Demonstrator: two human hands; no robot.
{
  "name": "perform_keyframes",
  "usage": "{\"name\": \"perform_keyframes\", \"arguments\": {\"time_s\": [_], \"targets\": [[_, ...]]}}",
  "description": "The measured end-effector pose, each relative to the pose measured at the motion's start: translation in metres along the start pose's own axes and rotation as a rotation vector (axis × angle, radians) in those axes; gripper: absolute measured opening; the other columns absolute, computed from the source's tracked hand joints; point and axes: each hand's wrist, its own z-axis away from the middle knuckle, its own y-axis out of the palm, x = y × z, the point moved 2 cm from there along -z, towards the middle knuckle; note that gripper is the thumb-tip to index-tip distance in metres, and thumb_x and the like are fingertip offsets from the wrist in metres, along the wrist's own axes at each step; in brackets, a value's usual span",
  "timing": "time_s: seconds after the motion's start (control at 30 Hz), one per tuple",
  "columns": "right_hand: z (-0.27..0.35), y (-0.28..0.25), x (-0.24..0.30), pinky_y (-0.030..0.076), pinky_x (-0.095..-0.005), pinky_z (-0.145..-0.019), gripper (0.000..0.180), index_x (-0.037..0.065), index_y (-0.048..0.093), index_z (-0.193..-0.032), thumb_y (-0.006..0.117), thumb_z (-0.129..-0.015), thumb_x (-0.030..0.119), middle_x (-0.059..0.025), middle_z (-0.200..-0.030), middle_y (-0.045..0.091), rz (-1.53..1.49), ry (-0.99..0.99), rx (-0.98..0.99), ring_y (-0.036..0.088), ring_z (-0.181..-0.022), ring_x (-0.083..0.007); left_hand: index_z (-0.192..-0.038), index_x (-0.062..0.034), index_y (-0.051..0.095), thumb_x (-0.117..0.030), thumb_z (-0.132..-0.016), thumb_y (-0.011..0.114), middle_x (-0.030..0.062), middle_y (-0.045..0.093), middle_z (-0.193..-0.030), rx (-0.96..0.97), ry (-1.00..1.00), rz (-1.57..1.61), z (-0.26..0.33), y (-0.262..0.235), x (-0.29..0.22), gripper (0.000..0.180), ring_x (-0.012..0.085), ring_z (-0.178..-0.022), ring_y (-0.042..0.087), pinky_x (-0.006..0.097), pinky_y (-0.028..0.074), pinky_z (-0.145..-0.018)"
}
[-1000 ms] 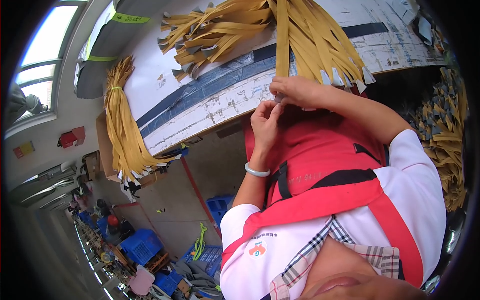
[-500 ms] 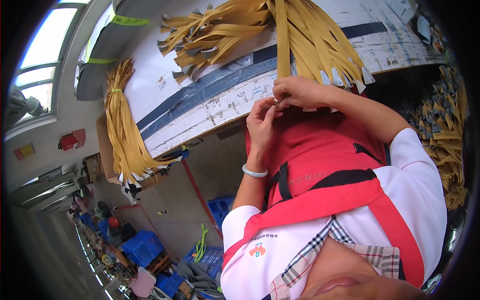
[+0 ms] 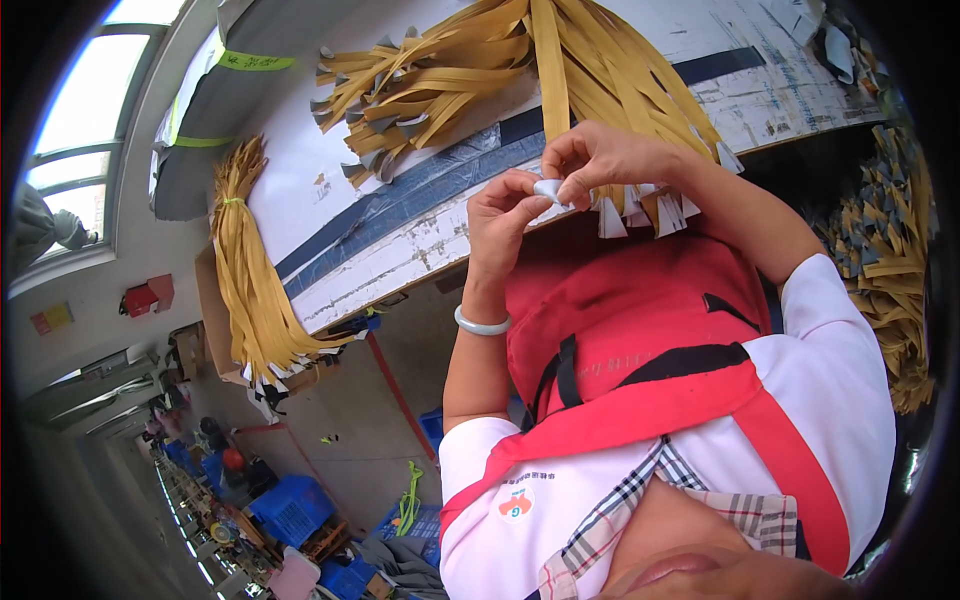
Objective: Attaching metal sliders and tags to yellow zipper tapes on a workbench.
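Observation:
My left hand (image 3: 505, 215), with a pale bangle at its wrist, is closed at the fingertips on one side of a small white tab (image 3: 547, 188). On its other side my right hand (image 3: 605, 165) pinches the same tab. The tab looks like the end of a flat yellow strap (image 3: 549, 75) that runs away from my hands over the table, though my fingers hide where they join. Beside my right hand, a spread of yellow straps (image 3: 625, 80) hangs over the table's edge, with white ends below. More yellow straps with grey ends (image 3: 430, 80) lie farther left.
A worn white table (image 3: 400, 245) with dark tape stands before me. At its left end a tied bundle of yellow straps (image 3: 245, 275) hangs by a cardboard box (image 3: 210, 310). More straps (image 3: 890, 280) are heaped at right. Blue crates (image 3: 292, 508) stand on the floor at lower left.
Both hands have moved slightly up and away from my red apron. The white tab now shows between my fingertips, and more white strap ends show beneath my right hand.

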Motion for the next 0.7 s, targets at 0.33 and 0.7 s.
{"name": "perform_keyframes", "arguments": {"time_s": [0.33, 0.7], "targets": [[0.000, 0.015, -0.002, 0.050, -0.0269, -0.058, 0.016, 0.001, 0.054, -0.084, 0.069, -0.088, 0.005, -0.0042, -0.074, 0.061, 0.667, -0.319, -0.325, 0.063, -0.067, -0.0098, -0.093, 0.0011, 0.061, 0.006, -0.089, 0.067, 0.0052, 0.064, -0.088, -0.319, 0.302, -0.391, 0.001, 0.025, 0.009, 0.009, 0.0096, -0.076, 0.063, 0.022, 0.053, -0.070], [0.008, 0.011, -0.037, 0.051, -0.0237, -0.069, 0.005, 0.001, 0.062, -0.098, 0.063, -0.097, 0.006, -0.0014, -0.086, 0.061, 0.109, -0.431, -0.431, 0.060, -0.076, -0.0091, -0.092, 0.0036, 0.065, 0.004, -0.088, 0.069, 0.0067, 0.062, -0.091, -0.082, 0.128, -0.462, -0.008, 0.011, -0.018, 0.006, 0.0114, -0.075, 0.064, 0.023, 0.055, -0.063]]}}
